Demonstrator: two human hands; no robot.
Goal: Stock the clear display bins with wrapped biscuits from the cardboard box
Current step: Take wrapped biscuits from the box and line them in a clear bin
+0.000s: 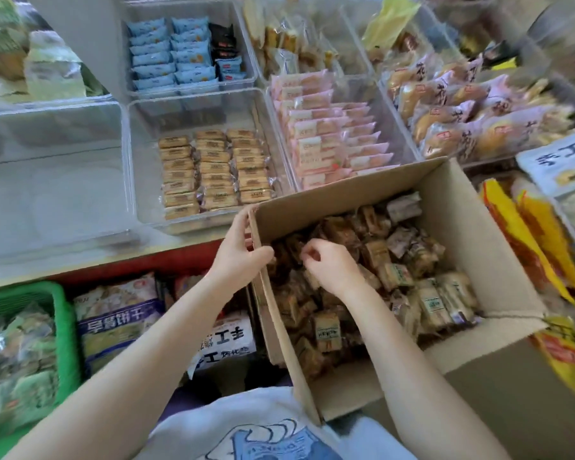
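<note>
Open cardboard box [472, 240], near right, filled with a loose heap of wrapped biscuits [395, 280] in brown and tan wrappers. Left flap standing upright along near-left edge.

Clear display bins in rows beyond the box, on a pale shelf:
- Far left of box: large clear bin [50, 180], contents not discernible through blur.
- Directly beyond box corner: clear bin [140, 167] holding three neat columns of tan wrapped biscuits [213, 171], far half unfilled.
- Right of that: bin of pink-wrapped packets [332, 144], standing in overlapping rows.
- Far centre: bin of blue packets [173, 53] with a few black ones beside them.
- Far right: bin of pale pink bun-like packs [462, 107].

Below shelf edge, near left: green basket [60, 313] with green packets; printed bags just right of it.

Left hand [238, 257]: gripping top of upright box flap, fingers curled over its edge, thumb on the inner side.

Right hand [329, 265]: inside box, resting on the heap, fingers curled downward among wrappers; probably pinching a biscuit, though blur prevents confirmation.
</note>
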